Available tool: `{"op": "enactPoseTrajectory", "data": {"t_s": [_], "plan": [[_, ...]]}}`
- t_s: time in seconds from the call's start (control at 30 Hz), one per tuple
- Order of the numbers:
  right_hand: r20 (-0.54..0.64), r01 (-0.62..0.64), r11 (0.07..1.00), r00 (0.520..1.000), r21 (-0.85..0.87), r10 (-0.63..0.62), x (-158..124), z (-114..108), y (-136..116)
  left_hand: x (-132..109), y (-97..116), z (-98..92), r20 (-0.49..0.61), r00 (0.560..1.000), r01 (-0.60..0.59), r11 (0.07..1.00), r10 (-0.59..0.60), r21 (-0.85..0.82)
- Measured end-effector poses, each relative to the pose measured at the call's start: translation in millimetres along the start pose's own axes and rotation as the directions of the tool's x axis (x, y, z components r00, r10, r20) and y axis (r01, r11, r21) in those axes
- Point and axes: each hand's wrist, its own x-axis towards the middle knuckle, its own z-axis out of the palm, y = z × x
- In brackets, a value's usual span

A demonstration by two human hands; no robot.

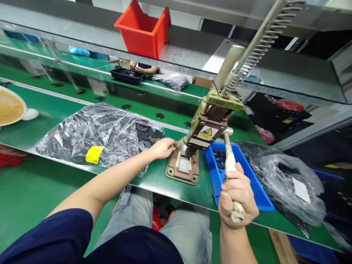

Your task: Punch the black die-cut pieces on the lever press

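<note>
A green hand press with a yellow warning label stands on the bench. My right hand is wrapped round its lever, whose grip is bound in pale tape and points down toward me. My left hand is at the left side of the press, beside the ram and above the brown base plate. Its fingers are bent together; whatever they hold, if anything, is hidden. A pale block sits on the base under the ram. Left of it, dark curved parts spill from a clear plastic bag.
Right of the press lies a blue bin with dark parts inside, then another plastic bag. Behind runs a green conveyor belt carrying spaced dark parts. An orange bin stands on the overhead shelf. Across, a co-worker's hands show.
</note>
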Motion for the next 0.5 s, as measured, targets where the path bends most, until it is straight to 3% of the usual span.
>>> {"op": "enactPoseTrajectory", "data": {"t_s": [0.1,0.23,0.37,0.5], "plan": [[-0.023,0.003,1.0,1.0,0.003,-0.003,0.9,1.6,-0.3,17.6,-40.4,-25.7,-0.007,0.997,0.078,0.963,-0.078,0.257],[-0.014,0.015,1.0,1.0,-0.004,-0.015,1.8,0.0,0.3,45.9,-73.1,-44.1,0.209,0.966,0.046,0.9,-0.15,0.433],[0.018,0.063,0.998,0.998,-0.01,-0.063,2.9,-2.0,1.1,68.6,-70.4,-44.5,0.425,0.883,-0.053,0.854,-0.202,0.517],[-0.005,0.068,0.998,0.998,-0.015,-0.068,3.1,-0.2,0.4,82.9,-60.3,-41.1,0.503,0.849,-0.172,0.814,-0.163,0.555]]}}
